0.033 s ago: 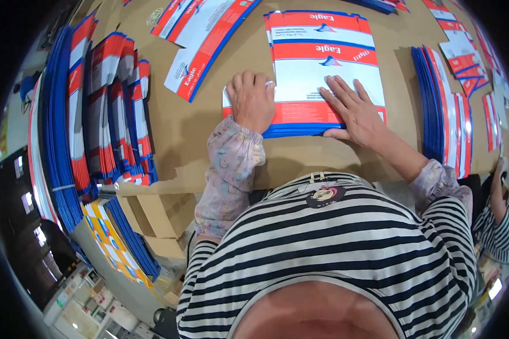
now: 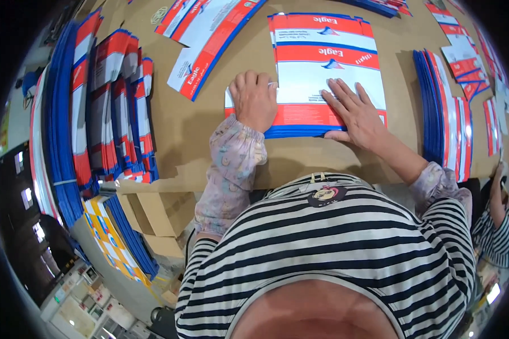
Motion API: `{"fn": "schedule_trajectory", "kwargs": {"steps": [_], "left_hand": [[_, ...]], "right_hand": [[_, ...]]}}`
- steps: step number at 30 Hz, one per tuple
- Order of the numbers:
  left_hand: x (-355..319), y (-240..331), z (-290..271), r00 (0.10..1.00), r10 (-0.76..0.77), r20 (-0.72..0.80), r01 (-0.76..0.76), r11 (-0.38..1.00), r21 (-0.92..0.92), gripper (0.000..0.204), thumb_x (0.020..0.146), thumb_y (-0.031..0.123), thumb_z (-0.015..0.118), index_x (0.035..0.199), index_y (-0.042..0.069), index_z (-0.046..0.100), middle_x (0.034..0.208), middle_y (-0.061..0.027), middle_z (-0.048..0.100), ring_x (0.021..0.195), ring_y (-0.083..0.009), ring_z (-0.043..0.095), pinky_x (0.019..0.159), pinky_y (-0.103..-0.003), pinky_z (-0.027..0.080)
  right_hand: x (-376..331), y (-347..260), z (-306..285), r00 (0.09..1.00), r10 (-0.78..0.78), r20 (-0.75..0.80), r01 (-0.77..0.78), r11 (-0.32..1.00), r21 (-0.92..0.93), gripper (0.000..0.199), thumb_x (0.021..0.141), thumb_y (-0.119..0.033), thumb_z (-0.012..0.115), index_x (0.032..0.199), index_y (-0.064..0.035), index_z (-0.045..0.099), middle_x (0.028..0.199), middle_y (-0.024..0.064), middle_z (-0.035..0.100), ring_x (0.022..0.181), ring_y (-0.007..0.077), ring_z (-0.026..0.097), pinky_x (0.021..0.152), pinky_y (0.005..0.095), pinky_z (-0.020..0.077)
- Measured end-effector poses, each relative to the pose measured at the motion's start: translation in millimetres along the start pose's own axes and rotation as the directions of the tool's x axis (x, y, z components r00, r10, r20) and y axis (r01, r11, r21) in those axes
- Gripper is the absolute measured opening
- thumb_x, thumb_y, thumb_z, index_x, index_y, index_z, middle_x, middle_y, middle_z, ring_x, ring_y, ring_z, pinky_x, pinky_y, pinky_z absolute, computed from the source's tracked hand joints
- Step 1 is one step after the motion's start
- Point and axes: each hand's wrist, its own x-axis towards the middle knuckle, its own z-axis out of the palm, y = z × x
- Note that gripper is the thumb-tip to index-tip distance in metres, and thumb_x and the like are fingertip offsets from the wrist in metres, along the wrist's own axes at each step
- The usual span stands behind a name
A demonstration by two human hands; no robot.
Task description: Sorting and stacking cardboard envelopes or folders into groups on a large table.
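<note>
- Brown table (image 2: pixel 305 155) across the upper part of the view, bowed by the wide lens; crowded with printed card in red, white and blue
- Straight in front of the body, on the table: flat pile of card (image 2: pixel 305 85), blue band along the near side; several layers visible there, with slightly uneven edges at the far left corner
- Left hand (image 2: pixel 254 104) on the pile's left side; knuckles bent, fingers drawn together and curled; small white and red flap (image 2: pixel 230 100) poking out to the left beneath; cannot tell whether pinching the card or only pressing down
- Right hand (image 2: pixel 356 116) laid flat on the pile's right side; fingers apart, pointing away from the body; thumb by the near blue edge; clamped on nothing
- Step in hand, as a judgement: steadying the pile, perhaps flattening a fold or evening the layers; impossible to tell which
- Next move, also a judgement: calls for firm, even weight under the right palm, with careful work by the left fingers along the flap side; best without skewing the top layer
- Round about: loose cards (image 2: pixel 209 51) beyond the left hand; upright bundles (image 2: pixel 110 101) farther left; standing stack (image 2: pixel 444 113) to the right, apart from the pile
</note>
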Motion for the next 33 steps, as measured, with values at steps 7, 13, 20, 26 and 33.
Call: {"fn": "schedule_trajectory", "kwargs": {"steps": [7, 13, 20, 26, 33], "left_hand": [[2, -6, 8, 0.998, -0.046, -0.034, 0.046, 0.999, -0.011, 0.018, 0.088, 0.023, 0.055, 0.087, 0.006, 0.061, 0.091, -0.0120, 0.052, 0.092, -0.0320, 0.046, 0.081, -0.045, 0.035], [10, -12, 8, 0.996, -0.085, -0.039, 0.078, 0.984, -0.162, 0.022, 0.086, 0.024, 0.059, 0.079, 0.003, 0.062, 0.089, -0.0144, 0.052, 0.091, -0.0322, 0.048, 0.081, -0.044, 0.037], [20, -7, -3, 0.990, -0.079, -0.115, 0.039, 0.949, -0.314, 0.016, 0.084, 0.016, 0.061, 0.079, 0.000, 0.060, 0.078, -0.0183, 0.054, 0.074, -0.0362, 0.054, 0.064, -0.044, 0.043], [-1, -5, 2, 0.984, -0.021, -0.178, -0.032, 0.957, -0.289, 0.018, 0.080, 0.021, 0.067, 0.075, 0.005, 0.061, 0.084, -0.0112, 0.054, 0.083, -0.0304, 0.052, 0.073, -0.042, 0.039], [1, 0, -6, 0.987, -0.027, -0.158, -0.021, 0.954, -0.298, 0.013, 0.078, 0.019, 0.070, 0.077, 0.007, 0.066, 0.084, -0.0082, 0.057, 0.086, -0.0273, 0.054, 0.079, -0.040, 0.038]], "right_hand": [[-3, -8, 5, 0.999, 0.022, -0.024, -0.022, 1.000, -0.011, 0.087, 0.080, -0.069, 0.045, 0.145, -0.0127, 0.030, 0.148, 0.0140, 0.030, 0.138, 0.0293, 0.027, 0.111, 0.0519, 0.0217], [4, -2, 6, 0.999, 0.041, -0.035, -0.041, 0.999, -0.004, 0.085, 0.082, -0.070, 0.043, 0.145, -0.0140, 0.031, 0.148, 0.0131, 0.030, 0.138, 0.0285, 0.028, 0.111, 0.0520, 0.0209], [4, 5, -9, 0.998, 0.005, -0.060, 0.003, 0.993, 0.121, 0.084, 0.080, -0.058, 0.055, 0.141, -0.0050, 0.034, 0.147, 0.0208, 0.029, 0.137, 0.0354, 0.028, 0.108, 0.0578, 0.0181], [-4, -8, -7, 0.999, -0.009, -0.043, 0.014, 0.994, 0.106, 0.083, 0.083, -0.064, 0.047, 0.137, -0.0025, 0.039, 0.143, 0.0245, 0.033, 0.135, 0.0374, 0.030, 0.107, 0.0599, 0.0201], [-4, -8, -10, 1.000, -0.014, -0.009, 0.014, 0.999, 0.030, 0.087, 0.084, -0.071, 0.038, 0.139, -0.0039, 0.037, 0.144, 0.0242, 0.033, 0.135, 0.0380, 0.030, 0.106, 0.0601, 0.0210]]}}
